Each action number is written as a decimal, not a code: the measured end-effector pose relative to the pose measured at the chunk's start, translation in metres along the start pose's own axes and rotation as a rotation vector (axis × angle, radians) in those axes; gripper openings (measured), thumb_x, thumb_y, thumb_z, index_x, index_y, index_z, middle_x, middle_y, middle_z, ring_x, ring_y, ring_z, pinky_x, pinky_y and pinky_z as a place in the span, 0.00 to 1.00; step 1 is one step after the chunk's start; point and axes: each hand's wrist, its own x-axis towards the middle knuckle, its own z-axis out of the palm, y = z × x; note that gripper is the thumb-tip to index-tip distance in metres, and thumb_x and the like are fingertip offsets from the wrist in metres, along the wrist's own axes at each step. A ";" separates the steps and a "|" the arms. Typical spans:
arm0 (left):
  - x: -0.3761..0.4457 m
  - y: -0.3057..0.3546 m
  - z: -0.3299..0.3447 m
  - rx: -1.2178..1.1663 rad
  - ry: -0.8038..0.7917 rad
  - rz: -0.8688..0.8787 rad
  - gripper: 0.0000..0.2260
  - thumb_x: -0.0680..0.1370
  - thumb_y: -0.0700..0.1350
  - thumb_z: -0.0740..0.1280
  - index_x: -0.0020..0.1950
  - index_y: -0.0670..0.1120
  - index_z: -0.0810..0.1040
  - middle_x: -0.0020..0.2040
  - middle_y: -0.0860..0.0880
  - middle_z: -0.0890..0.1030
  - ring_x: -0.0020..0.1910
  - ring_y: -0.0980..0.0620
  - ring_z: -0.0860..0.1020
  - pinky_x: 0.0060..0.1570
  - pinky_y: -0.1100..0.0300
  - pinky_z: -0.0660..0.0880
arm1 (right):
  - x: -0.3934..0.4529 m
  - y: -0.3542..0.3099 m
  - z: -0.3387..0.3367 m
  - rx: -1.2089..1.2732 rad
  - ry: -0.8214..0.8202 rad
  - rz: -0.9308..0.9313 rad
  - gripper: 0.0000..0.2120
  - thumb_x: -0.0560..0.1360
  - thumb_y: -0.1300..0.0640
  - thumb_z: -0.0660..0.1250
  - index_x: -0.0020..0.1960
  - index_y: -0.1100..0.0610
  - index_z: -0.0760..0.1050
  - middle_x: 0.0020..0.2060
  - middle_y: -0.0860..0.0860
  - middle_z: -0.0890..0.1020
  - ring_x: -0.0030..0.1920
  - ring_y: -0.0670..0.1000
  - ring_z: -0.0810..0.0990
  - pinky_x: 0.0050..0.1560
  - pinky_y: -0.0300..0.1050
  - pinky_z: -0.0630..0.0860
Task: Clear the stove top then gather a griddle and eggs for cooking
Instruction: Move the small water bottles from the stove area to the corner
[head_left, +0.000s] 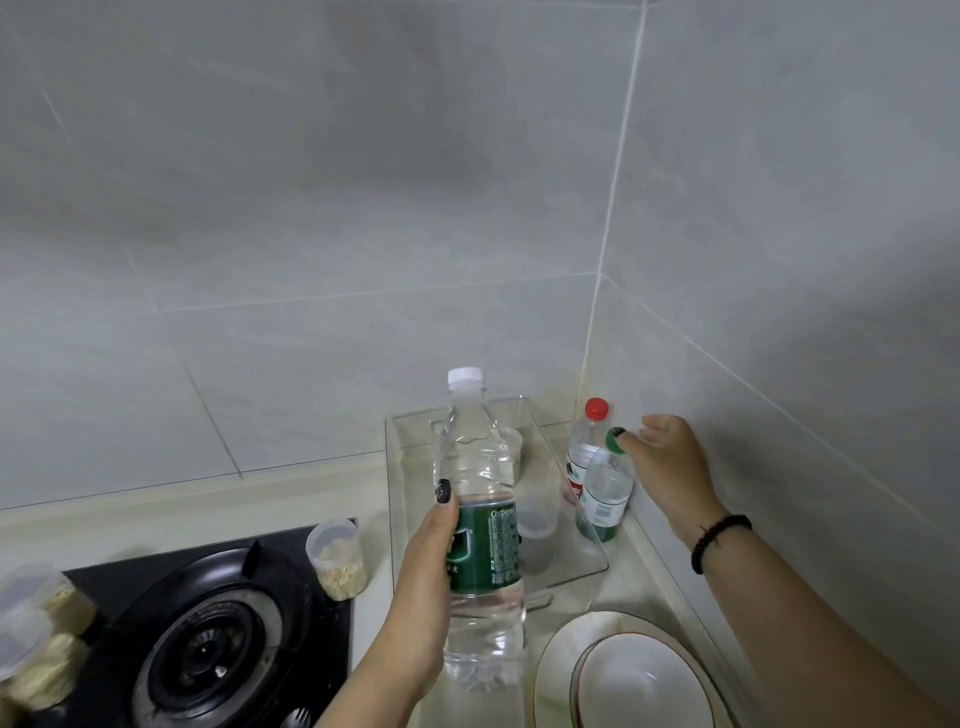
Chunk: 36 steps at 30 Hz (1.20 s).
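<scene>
Left hand (423, 566) grips the upright water bottle (480, 530); right hand (670, 457), fingers loosely spread, touches a green-capped bottle (605, 493).

Two bare forearms, no sleeves. Left hand (415, 577): dark glittery polish on thumbnail. Right hand (670, 462): dark polish too, black beaded bracelet (719, 540) on wrist.

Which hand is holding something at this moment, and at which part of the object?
The left hand grips the white-capped water bottle around its green label, mid-body. The right hand holds nothing; its thumb touches the green cap of a corner bottle.
</scene>
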 end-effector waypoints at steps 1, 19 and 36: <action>0.002 0.000 0.000 0.002 0.003 -0.001 0.28 0.71 0.63 0.56 0.57 0.44 0.80 0.49 0.40 0.85 0.49 0.39 0.84 0.50 0.43 0.80 | 0.005 0.007 0.003 -0.026 0.008 0.020 0.26 0.73 0.54 0.71 0.68 0.60 0.68 0.64 0.55 0.75 0.62 0.54 0.74 0.60 0.47 0.71; 0.026 -0.002 -0.012 -0.002 0.121 -0.086 0.28 0.72 0.60 0.56 0.54 0.39 0.81 0.46 0.37 0.85 0.43 0.41 0.84 0.39 0.53 0.83 | 0.054 0.085 0.062 -0.134 0.043 0.081 0.28 0.63 0.62 0.77 0.60 0.58 0.70 0.55 0.56 0.79 0.55 0.59 0.78 0.56 0.49 0.75; -0.004 0.010 -0.001 -0.023 0.096 -0.049 0.29 0.71 0.60 0.57 0.56 0.39 0.80 0.46 0.38 0.85 0.43 0.39 0.84 0.39 0.51 0.82 | 0.014 0.052 0.014 0.139 0.257 -0.135 0.37 0.59 0.59 0.81 0.63 0.56 0.69 0.57 0.51 0.77 0.55 0.52 0.76 0.58 0.45 0.73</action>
